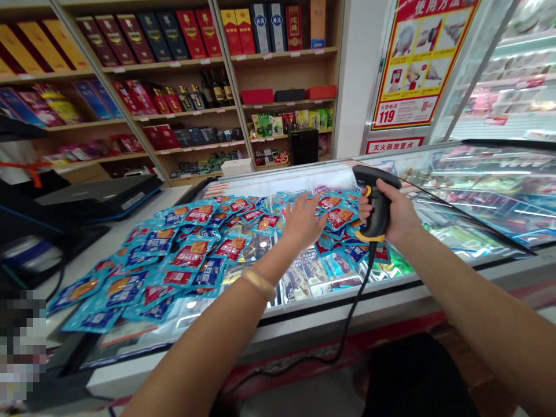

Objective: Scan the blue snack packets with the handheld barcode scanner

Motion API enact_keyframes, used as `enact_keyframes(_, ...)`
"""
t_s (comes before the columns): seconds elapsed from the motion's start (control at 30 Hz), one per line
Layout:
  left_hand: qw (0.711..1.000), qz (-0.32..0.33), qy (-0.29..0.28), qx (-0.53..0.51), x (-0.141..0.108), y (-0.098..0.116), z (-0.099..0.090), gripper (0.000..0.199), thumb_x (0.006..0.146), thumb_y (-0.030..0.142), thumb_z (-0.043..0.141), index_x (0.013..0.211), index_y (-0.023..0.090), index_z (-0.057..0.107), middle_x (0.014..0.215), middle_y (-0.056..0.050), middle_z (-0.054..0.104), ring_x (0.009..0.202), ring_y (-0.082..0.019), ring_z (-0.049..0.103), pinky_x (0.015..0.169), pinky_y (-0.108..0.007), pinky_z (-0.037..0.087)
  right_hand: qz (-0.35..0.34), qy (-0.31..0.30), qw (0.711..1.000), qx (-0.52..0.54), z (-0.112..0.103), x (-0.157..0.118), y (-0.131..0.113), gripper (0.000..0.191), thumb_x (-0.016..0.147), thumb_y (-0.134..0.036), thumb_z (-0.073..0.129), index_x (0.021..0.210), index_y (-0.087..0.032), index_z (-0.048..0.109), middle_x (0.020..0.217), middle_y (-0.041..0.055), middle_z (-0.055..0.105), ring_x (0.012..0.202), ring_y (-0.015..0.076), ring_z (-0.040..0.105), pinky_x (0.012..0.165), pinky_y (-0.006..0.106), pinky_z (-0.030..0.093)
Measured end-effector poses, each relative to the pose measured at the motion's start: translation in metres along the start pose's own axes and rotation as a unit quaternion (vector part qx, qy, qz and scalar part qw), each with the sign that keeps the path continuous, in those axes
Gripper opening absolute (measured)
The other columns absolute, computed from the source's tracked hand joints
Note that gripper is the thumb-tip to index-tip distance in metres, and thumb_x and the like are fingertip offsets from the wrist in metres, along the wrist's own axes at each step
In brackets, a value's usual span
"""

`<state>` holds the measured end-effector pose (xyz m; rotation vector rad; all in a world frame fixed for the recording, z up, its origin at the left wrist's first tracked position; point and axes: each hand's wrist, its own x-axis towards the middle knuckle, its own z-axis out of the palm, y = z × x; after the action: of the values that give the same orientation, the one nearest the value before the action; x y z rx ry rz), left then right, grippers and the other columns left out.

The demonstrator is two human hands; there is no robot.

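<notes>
A glass-topped chest freezer [286, 330] carried the snack packets; a broad heap [186, 255] of them spread from the surface's left edge toward its middle; a smaller heap [339, 217] lay right of the middle; the work looked partway, I judged, the packets being divided in two, though which heap was done and which remained could not be told; the left hand [304, 220], palm down, fingers spread, was at the smaller heap's left side, contact unclear; the right hand [397, 211] wrapped firmly round a handheld barcode scanner [379, 205], whose cable [354, 307] hung past the front edge.
</notes>
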<state>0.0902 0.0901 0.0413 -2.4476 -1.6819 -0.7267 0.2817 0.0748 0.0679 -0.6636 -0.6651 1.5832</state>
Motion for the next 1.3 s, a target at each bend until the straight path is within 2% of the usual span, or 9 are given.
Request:
enact_keyframes(0.17,0.992,-0.098,0.025,0.076,-0.021,-0.065,-0.022,0.05,0.089,0.04,0.048,0.135,0.02,0.047,0.132,-0.015,0.053,0.119,-0.03,0.053,0.098,-0.044,0.043,0.056,-0.063,0.996,-0.006,0.05,0.009,0.032,0.023,0.086,-0.038,0.057,0.078,-0.016,0.056,0.06,-0.0004,0.053,0.045,0.0072,0.045,0.041,0.017,0.042)
enact_keyframes(0.33,0.984,-0.133,-0.005,0.115,-0.04,-0.085,-0.026,0.046,0.086,0.048,0.049,0.124,0.022,0.056,0.115,-0.012,0.06,0.104,-0.028,0.06,0.085,-0.038,0.048,0.125,-0.1,0.987,-0.01,0.087,0.026,0.076,0.026,0.091,-0.035,0.05,0.076,-0.015,0.056,0.056,0.0003,0.053,0.043,0.008,0.046,0.04,0.018,0.042)
enact_keyframes(0.7,0.979,-0.14,-0.073,0.128,-0.043,-0.08,-0.025,0.044,0.087,0.039,0.051,0.125,0.017,0.053,0.12,-0.017,0.056,0.111,-0.032,0.057,0.09,-0.041,0.046,0.186,-0.1,0.977,0.016,0.068,0.028,0.099,0.024,0.088,-0.036,0.054,0.077,-0.016,0.058,0.058,-0.0003,0.054,0.044,0.008,0.045,0.041,0.018,0.043)
enact_keyframes(0.9,0.984,-0.15,0.048,-0.085,-0.041,-0.094,-0.022,0.04,0.075,0.033,0.063,0.112,0.018,0.063,0.115,-0.015,0.063,0.109,-0.032,0.059,0.097,-0.044,0.045,0.183,-0.109,0.977,0.003,0.073,0.022,0.097,0.024,0.087,-0.037,0.055,0.077,-0.016,0.058,0.059,-0.0003,0.053,0.045,0.0076,0.044,0.041,0.017,0.041)
enact_keyframes(0.97,0.937,-0.211,0.1,-0.258,-0.038,-0.099,-0.022,0.028,0.076,0.035,0.06,0.099,0.019,0.066,0.102,-0.011,0.068,0.104,-0.03,0.061,0.095,-0.045,0.047,0.177,-0.115,0.977,0.0,0.074,0.02,0.096,0.023,0.086,-0.037,0.056,0.076,-0.016,0.057,0.059,-0.0004,0.052,0.045,0.0077,0.044,0.041,0.018,0.041)
enact_keyframes(1.0,0.89,-0.252,0.118,-0.361,-0.036,-0.101,-0.023,0.024,0.078,0.036,0.057,0.093,0.02,0.065,0.095,-0.009,0.069,0.098,-0.028,0.063,0.092,-0.045,0.049,0.175,-0.118,0.977,-0.001,0.074,0.02,0.095,0.023,0.085,-0.038,0.058,0.076,-0.017,0.057,0.06,-0.0005,0.052,0.045,0.0078,0.044,0.041,0.018,0.041)
enact_keyframes(1.13,0.647,-0.358,0.143,-0.658,-0.03,-0.105,-0.028,0.024,0.084,0.037,0.045,0.086,0.019,0.06,0.082,-0.007,0.069,0.082,-0.022,0.068,0.083,-0.044,0.054,0.173,-0.125,0.977,-0.01,0.073,0.019,0.094,0.023,0.084,-0.038,0.059,0.077,-0.016,0.058,0.06,-0.0008,0.052,0.045,0.0076,0.043,0.041,0.018,0.041)
enact_keyframes(1.2,0.594,-0.367,0.142,-0.702,-0.03,-0.105,-0.031,0.024,0.085,0.035,0.043,0.087,0.018,0.059,0.083,-0.007,0.07,0.085,-0.021,0.068,0.087,-0.044,0.053,0.18,-0.128,0.975,-0.019,0.073,0.018,0.095,0.024,0.084,-0.038,0.059,0.076,-0.016,0.058,0.059,-0.0004,0.052,0.045,0.0076,0.044,0.042,0.017,0.041)
enact_keyframes(1.3,0.571,-0.363,0.153,-0.72,-0.03,-0.106,-0.033,0.024,0.085,0.034,0.04,0.087,0.018,0.059,0.086,-0.007,0.071,0.09,-0.022,0.069,0.091,-0.043,0.051,0.197,-0.138,0.97,-0.04,0.072,0.018,0.098,0.024,0.084,-0.037,0.059,0.075,-0.016,0.058,0.059,0.0003,0.053,0.046,0.008,0.045,0.042,0.018,0.041)
